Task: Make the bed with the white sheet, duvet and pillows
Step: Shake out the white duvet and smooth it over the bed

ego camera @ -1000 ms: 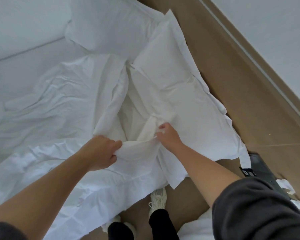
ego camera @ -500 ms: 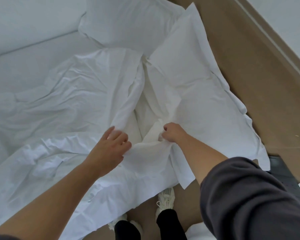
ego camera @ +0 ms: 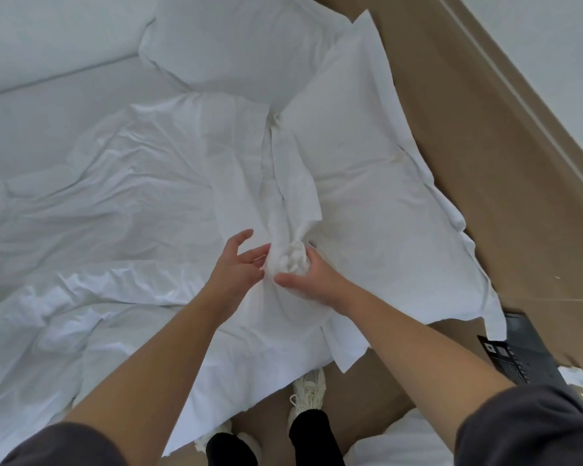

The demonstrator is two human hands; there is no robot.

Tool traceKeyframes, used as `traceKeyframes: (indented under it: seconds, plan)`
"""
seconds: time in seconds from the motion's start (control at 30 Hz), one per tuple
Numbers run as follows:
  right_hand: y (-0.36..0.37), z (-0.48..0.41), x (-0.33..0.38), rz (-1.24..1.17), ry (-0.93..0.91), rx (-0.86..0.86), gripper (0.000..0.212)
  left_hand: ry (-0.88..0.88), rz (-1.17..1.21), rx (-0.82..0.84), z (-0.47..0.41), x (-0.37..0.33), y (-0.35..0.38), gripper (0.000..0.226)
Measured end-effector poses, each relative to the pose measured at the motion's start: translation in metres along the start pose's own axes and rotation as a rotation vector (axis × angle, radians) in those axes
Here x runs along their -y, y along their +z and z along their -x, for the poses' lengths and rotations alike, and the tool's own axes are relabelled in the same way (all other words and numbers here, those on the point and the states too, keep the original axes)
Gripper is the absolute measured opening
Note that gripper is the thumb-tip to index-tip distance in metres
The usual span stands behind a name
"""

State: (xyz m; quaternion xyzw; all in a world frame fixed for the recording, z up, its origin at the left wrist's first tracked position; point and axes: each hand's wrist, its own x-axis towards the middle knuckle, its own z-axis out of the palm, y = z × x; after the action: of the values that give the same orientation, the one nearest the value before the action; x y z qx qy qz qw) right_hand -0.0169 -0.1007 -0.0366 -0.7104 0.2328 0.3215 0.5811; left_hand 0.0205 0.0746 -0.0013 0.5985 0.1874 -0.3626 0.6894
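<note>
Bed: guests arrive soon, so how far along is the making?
Done: the far pillow and near pillow lie on the bed. In hand: the right hand grips a bunch of white fabric; the left hand is open beside it. Left: the bedding lies crumpled, not spread.

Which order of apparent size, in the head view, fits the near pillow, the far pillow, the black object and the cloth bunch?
1. near pillow
2. far pillow, though it is farther off and cropped, so these two are unsure
3. black object, partly hidden
4. cloth bunch, gripped by the right hand
</note>
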Motion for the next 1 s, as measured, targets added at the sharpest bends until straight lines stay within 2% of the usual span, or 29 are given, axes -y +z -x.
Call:
traceKeyframes:
  seconds: [0.07, 0.13, 0.17, 0.27, 0.33, 0.4, 0.5, 0.57, 0.6, 0.67, 0.73, 0.8, 0.9, 0.93, 1.0]
  plan:
    - [-0.012, 0.001, -0.002, 0.041, 0.046, -0.048, 0.052, -0.045, 0.113, 0.008, -0.008, 0.001, 0.006, 0.071]
    - [-0.021, 0.004, 0.0, 0.053, 0.04, -0.119, 0.033, -0.049, 0.087, -0.044, -0.013, 0.003, 0.015, 0.063]
    - [-0.025, 0.006, 0.002, 0.048, 0.016, -0.151, 0.031, -0.029, -0.025, -0.091, -0.015, 0.005, 0.019, 0.058]
    - [-0.038, 0.01, 0.01, -0.012, -0.001, -0.213, 0.039, 0.096, -0.563, -0.159, -0.022, 0.01, 0.024, 0.054]
    - [-0.053, 0.012, 0.017, -0.013, 0.032, -0.223, 0.038, 0.215, -0.878, -0.146, -0.025, 0.009, 0.023, 0.068]
    - [-0.068, 0.017, 0.023, 0.02, 0.042, -0.149, 0.036, 0.402, -1.146, -0.113, -0.027, -0.001, 0.024, 0.089]
    - [-0.074, 0.023, 0.035, 0.135, 0.001, 0.048, 0.033, 0.738, -1.578, 0.022, -0.038, -0.034, 0.038, 0.112]
    - [-0.074, 0.027, 0.043, 0.241, -0.029, 0.197, 0.037, 0.916, -1.878, 0.199, -0.049, -0.058, 0.049, 0.109]
    - [-0.076, 0.03, 0.047, 0.281, -0.028, 0.263, 0.038, 0.949, -2.015, 0.312, -0.054, -0.069, 0.056, 0.104]
    - [-0.083, 0.036, 0.052, 0.329, 0.001, 0.356, 0.032, 0.864, -2.199, 0.518, -0.06, -0.082, 0.069, 0.078]
    - [-0.094, 0.043, 0.051, 0.341, 0.027, 0.39, 0.027, 0.687, -2.204, 0.597, -0.058, -0.087, 0.079, 0.04]
    - [-0.105, 0.047, 0.043, 0.295, 0.027, 0.325, 0.023, 0.54, -2.111, 0.532, -0.053, -0.089, 0.081, 0.025]
    - [-0.119, 0.056, 0.031, 0.108, 0.022, 0.223, 0.035, 0.431, -2.005, 0.356, -0.045, -0.092, 0.072, 0.028]
    - [-0.122, 0.061, 0.029, 0.059, 0.001, 0.216, 0.044, 0.405, -1.949, 0.288, -0.042, -0.095, 0.068, 0.03]
    - [-0.123, 0.07, 0.024, 0.121, -0.049, 0.235, 0.077, 0.353, -1.854, 0.153, -0.034, -0.105, 0.063, 0.031]
